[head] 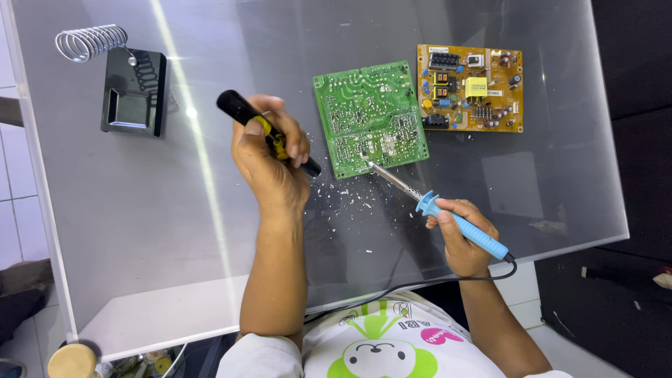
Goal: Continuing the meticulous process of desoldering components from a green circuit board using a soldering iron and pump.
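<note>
My right hand point(463, 236) grips a blue-handled soldering iron point(448, 218); its metal tip touches the lower edge of a green circuit board point(369, 117) lying solder side up on the glass table point(140, 231). My left hand point(271, 155) holds a black and yellow desoldering pump point(266, 131) just left of the green board, its nozzle pointing down towards the board's lower left corner. A yellow circuit board point(470, 88) with its components facing up lies to the right of the green one.
A black soldering iron stand point(133, 91) with a coiled metal holder point(91, 42) sits at the far left. Small white flecks point(346, 194) are scattered below the green board. The iron's black cable point(406, 285) runs under my right arm. Dark seating is at the right.
</note>
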